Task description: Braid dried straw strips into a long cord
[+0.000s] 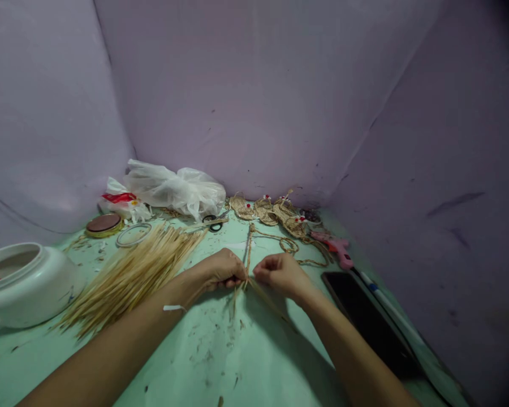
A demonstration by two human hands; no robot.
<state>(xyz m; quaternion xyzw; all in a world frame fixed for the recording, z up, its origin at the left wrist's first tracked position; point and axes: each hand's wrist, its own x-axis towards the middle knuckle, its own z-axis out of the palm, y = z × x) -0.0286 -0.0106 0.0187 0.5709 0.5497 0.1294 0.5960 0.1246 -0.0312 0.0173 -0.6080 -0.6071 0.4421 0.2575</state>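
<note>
A thin braid of straw (249, 249) runs toward me down the middle of the green table, and both hands meet at its near end. My left hand (225, 268) is closed, its fingers pinching the braid. Just to the right, my right hand (281, 275) is also closed, thumb and fingertips pressed together on the straw strands. Loose strand ends (268, 299) fan out below the hands. Left of my left forearm lies a wide bundle of dry straw (138, 277). A length of finished braid (289, 244) curls beyond my right hand.
At the back are plastic bags (176, 189), black-handled scissors (215, 223) and woven straw pieces with red beads (266, 211). On the right lie a pink glue gun (337, 247) and a dark phone (369, 322). A white pot (34, 285) and a round tin (104, 225) stand left.
</note>
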